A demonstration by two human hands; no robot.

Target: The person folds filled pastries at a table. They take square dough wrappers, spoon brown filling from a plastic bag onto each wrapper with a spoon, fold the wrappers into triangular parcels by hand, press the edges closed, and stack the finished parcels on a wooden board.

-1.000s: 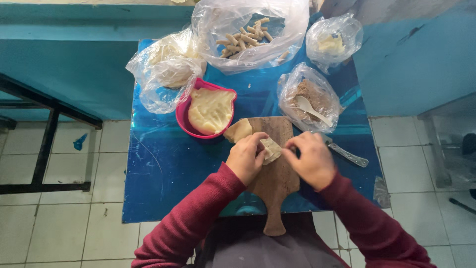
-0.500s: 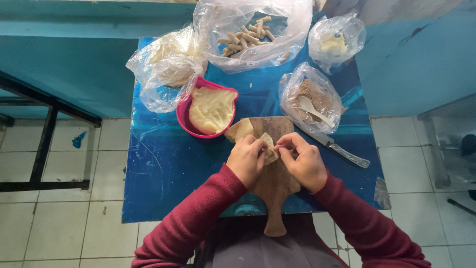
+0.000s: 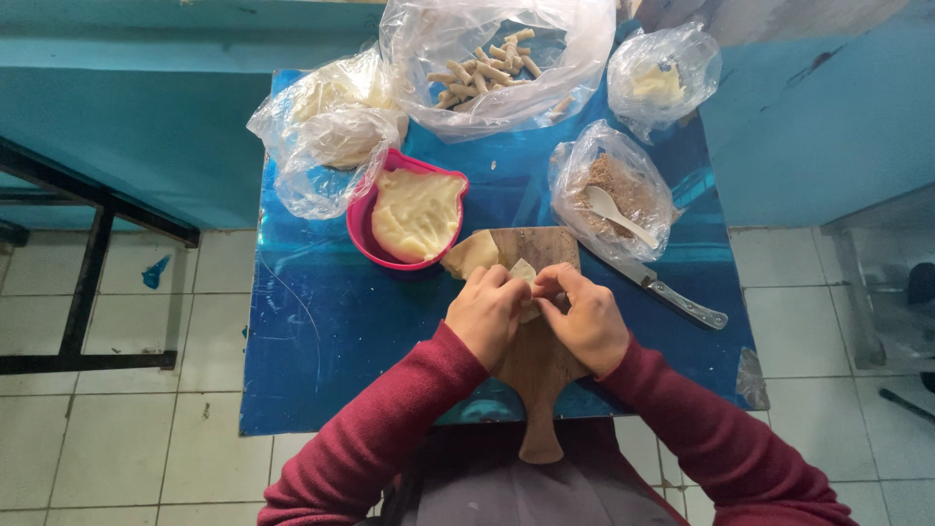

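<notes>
My left hand (image 3: pixel 485 314) and my right hand (image 3: pixel 580 319) are close together over a wooden cutting board (image 3: pixel 539 388). Both pinch a small pale piece of dough (image 3: pixel 523 273) between their fingertips. A flat sheet of dough (image 3: pixel 471 254) lies on the board's far left corner. A pink bowl (image 3: pixel 362 230) of pale cream dough stands just left of the board.
On the blue table (image 3: pixel 331 321) stand a clear bag of several rolled pastries (image 3: pixel 492 60), a bag of dough lumps (image 3: pixel 326 136), a bag of brown filling with a white spoon (image 3: pixel 614 200), and a small bag (image 3: pixel 662 78). A knife (image 3: pixel 672 297) lies right of the board.
Both hands have drawn closer together around the dough piece, folding it between the fingertips. Nothing else has moved.
</notes>
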